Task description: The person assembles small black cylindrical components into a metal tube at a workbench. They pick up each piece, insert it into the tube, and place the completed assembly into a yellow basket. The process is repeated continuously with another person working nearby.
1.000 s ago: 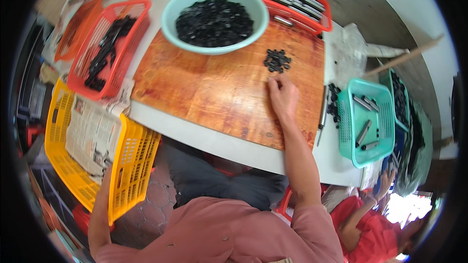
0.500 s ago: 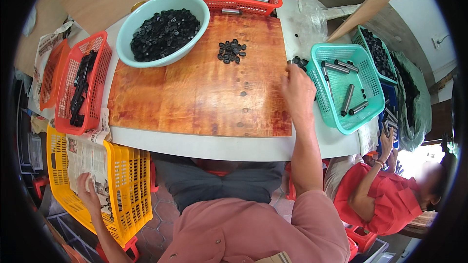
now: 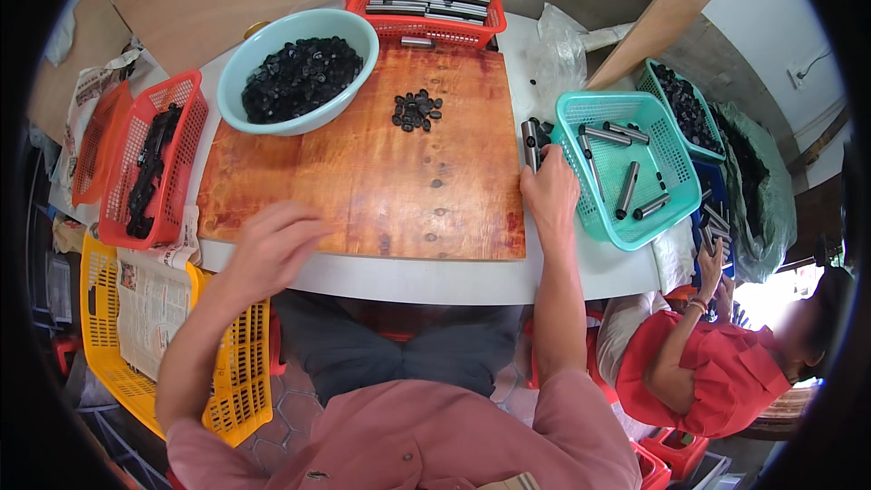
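Observation:
My right hand [image 3: 552,191] grips a short silver metal tube [image 3: 530,141] with black parts, upright at the right edge of the wooden board [image 3: 363,204]. Small black plastic pieces [image 3: 543,131] lie right beside the tube. Over the board's near left edge, my left hand [image 3: 272,249] reaches in with its fingers loosely stretched and nothing visible in them. A loose pile of black plastic caps [image 3: 416,111] sits on the board's upper middle. To the right, a teal basket [image 3: 626,234] contains several similar tubes [image 3: 627,189].
A pale blue bowl [image 3: 356,82] heaped with black pieces stands at the far left. Red baskets [image 3: 435,29] hold rows of tubes at the back and black parts at left. A yellow crate [image 3: 231,390] with newspaper is low left. A co-worker in red [image 3: 699,363] handles tubes at right.
My left hand has risen from the yellow crate to the board's near left edge. My right hand has drawn slightly nearer, bringing the metal tube into clearer sight.

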Available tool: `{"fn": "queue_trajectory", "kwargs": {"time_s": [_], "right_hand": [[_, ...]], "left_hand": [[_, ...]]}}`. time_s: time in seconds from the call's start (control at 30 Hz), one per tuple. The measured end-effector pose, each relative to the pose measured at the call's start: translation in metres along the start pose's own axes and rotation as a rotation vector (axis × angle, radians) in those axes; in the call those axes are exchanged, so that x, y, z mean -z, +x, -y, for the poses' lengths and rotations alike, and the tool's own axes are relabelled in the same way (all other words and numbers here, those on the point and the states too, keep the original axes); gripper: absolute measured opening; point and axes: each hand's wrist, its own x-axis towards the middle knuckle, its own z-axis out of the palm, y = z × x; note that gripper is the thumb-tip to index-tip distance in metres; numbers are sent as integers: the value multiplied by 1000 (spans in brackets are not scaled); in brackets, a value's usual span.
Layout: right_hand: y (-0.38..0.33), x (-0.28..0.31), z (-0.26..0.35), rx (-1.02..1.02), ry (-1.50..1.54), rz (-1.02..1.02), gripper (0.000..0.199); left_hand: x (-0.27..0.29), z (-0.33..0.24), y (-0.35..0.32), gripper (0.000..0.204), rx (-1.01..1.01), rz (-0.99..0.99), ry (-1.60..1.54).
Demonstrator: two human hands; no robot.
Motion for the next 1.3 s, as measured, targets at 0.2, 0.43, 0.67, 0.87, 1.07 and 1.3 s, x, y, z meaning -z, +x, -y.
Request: {"fn": "queue_trajectory", "kwargs": {"time_s": [0.2,0.43,0.67,0.87,1.07,1.3], "right_hand": [[-48,26,60,133,467,75,45],[-81,-6,87,363,443,46,44],[-26,-6,119,316,577,275,23],[41,-78,97,419,398,90,22],[30,-82,107,439,296,166,18],[27,-76,99,416,314,248,15]], "left_hand": [[-125,-14,73,43,462,-66,-1070],[-171,-10,95,38,626,-228,-1584],[-155,37,64,28,728,-453,-1771],[-162,43,66,24,648,-455,-1873],[-158,44,54,25,585,-480,-1977],[-158,43,56,23,575,-473,-2011]]}}
